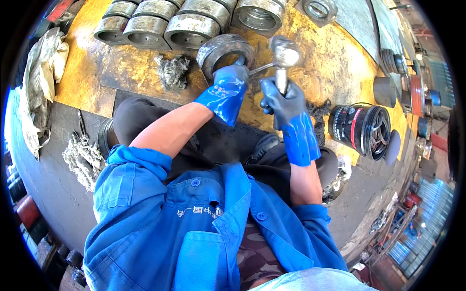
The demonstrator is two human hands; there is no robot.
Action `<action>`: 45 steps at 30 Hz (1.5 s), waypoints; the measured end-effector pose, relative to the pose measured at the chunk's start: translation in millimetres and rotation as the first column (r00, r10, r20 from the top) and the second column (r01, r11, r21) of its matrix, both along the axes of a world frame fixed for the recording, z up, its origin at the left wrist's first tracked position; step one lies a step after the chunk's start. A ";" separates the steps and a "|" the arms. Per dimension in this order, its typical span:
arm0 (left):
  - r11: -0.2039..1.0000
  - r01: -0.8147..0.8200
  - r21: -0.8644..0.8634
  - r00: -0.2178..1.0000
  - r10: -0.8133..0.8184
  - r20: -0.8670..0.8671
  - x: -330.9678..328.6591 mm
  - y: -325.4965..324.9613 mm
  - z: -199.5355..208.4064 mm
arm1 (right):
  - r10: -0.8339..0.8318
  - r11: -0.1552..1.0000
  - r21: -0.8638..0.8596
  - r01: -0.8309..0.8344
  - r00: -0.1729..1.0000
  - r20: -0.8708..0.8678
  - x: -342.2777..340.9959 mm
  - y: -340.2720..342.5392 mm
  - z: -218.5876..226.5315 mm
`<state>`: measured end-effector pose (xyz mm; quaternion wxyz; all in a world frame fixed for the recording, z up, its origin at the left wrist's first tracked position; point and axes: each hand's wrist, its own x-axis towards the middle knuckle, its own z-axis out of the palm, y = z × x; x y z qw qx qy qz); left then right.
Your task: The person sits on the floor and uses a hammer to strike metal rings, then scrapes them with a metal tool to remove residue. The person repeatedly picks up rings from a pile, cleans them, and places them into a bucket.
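My left hand (230,80), in a blue rubber glove, is closed at the near side of a thick metal ring (208,54) that stands tilted on the yellow surface. From its right side sticks a thin metal rod (262,68), its outer end close to a hammer. The glove hides how the rod meets the ring. My right hand (286,99), gloved in dark and bright blue, is wrapped round the handle of the hammer (286,52). The hammer's rounded metal head is raised and smeared by motion.
Rows of metal rings (191,30) stand at the back. A grey rag (173,72) lies left of the ring. To the right, a black bucket (359,130) lies on its side with metal loops inside. Cloth (43,82) and pale fibre waste (82,160) are at the left.
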<state>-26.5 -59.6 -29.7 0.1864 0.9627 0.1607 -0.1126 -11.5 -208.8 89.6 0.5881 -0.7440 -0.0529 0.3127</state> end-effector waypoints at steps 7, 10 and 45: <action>0.995 -0.082 -0.055 0.985 0.073 -0.156 7.2 -5.1 16.8 | 0.027 0.990 -0.139 -0.039 0.996 -0.086 1.4 -23.6 -84.0; 0.984 -0.164 -0.065 0.979 0.155 -0.132 8.4 -3.0 8.1 | 0.022 0.952 -0.293 -0.084 0.977 -0.210 1.9 -17.7 -76.8; 0.995 -0.081 -0.060 0.993 0.075 -0.089 -1.1 -2.2 -0.1 | 0.003 0.996 0.084 -0.004 1.000 0.016 -5.0 -23.3 -68.0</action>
